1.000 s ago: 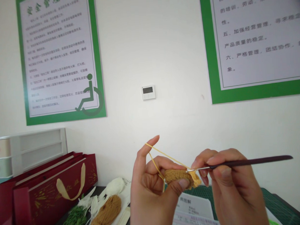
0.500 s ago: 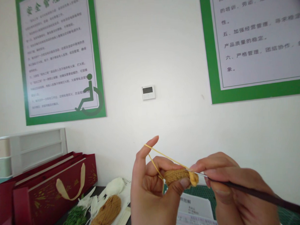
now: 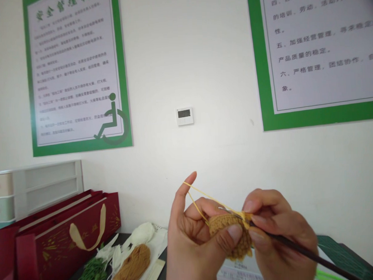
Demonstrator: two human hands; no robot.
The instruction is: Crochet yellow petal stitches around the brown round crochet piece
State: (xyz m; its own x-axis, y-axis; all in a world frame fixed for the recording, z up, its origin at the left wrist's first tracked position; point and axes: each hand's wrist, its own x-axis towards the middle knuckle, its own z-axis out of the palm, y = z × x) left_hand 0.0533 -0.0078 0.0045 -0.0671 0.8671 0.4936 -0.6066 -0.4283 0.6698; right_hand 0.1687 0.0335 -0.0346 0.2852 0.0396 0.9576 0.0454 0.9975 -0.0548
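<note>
My left hand (image 3: pixel 192 233) pinches a round, mustard-yellow crocheted piece (image 3: pixel 229 236) between thumb and fingers. A thin yellow yarn strand (image 3: pixel 203 192) runs from the piece up over my raised left index finger. My right hand (image 3: pixel 278 230) grips a crochet hook with a dark slim handle (image 3: pixel 307 256), which slants to the lower right. The hook's metal shaft (image 3: pixel 228 212) lies across the top edge of the piece, right by my right fingertips. Its tip is hidden among the stitches.
At lower left, a table holds a brown yarn skein (image 3: pixel 131 266), white yarn (image 3: pixel 142 234) and green leaves (image 3: pixel 91 274). A red gift bag (image 3: pixel 67 238) stands before a plastic drawer unit (image 3: pixel 38 190). Papers (image 3: pixel 237 273) and a green cutting mat (image 3: pixel 346 253) lie below my hands.
My hands have come closer together and lower. The hook's tip now sits in the piece's top edge, and the piece shows more of its rounded face.
</note>
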